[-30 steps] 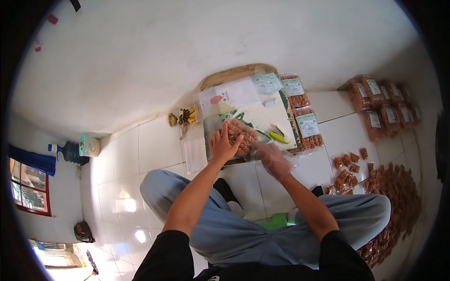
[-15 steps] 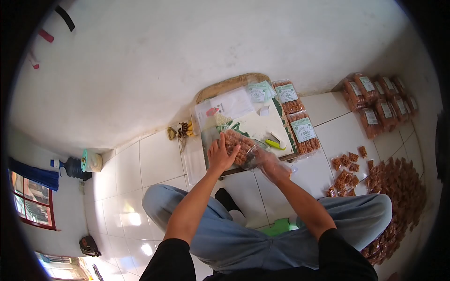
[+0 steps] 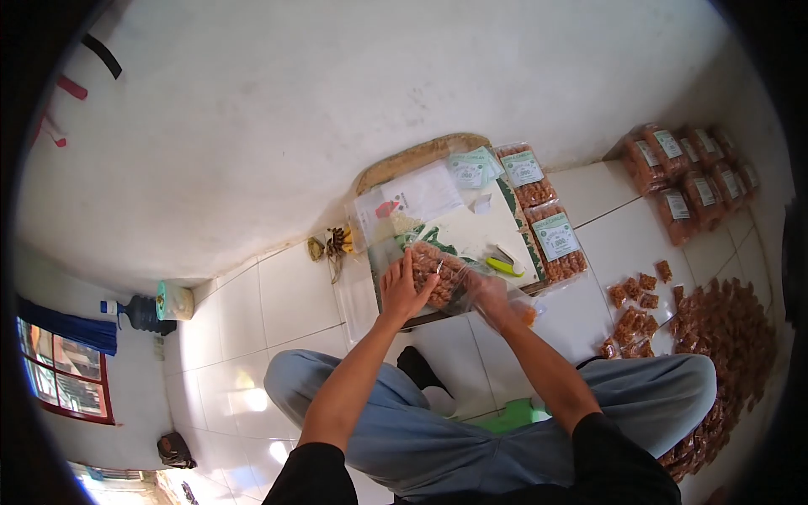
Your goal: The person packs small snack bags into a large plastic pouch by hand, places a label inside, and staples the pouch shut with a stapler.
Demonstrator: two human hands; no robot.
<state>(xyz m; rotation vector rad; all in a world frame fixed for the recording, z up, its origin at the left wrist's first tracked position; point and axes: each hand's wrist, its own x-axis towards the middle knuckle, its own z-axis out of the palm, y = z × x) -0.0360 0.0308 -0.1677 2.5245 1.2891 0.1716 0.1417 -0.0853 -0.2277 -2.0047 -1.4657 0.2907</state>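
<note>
The clear bag (image 3: 439, 271) lies at the near edge of the surface (image 3: 484, 220), between the 2 hands. The left hand (image 3: 409, 290) rests against its left end, the fingers (image 3: 408, 263) spread wide with the thumb apart over the plastic. The right hand (image 3: 490, 296) is amid the loose plastic at the bag's right end; whether its fingers are wide or narrow I cannot tell. Many brown snack pieces fill the bag, too crowded to count. Along the surface's right side are 2 labelled bags (image 3: 543, 215) of similar brown pieces, and at least 8 filled bags (image 3: 697, 181) stand stacked by the wall. On the surface lies 1 yellow-green tool (image 3: 505, 268). At least 5 small packets (image 3: 633, 324) lie on the floor (image 3: 551, 328) near a large heap (image 3: 730, 353), uncountable.
</note>
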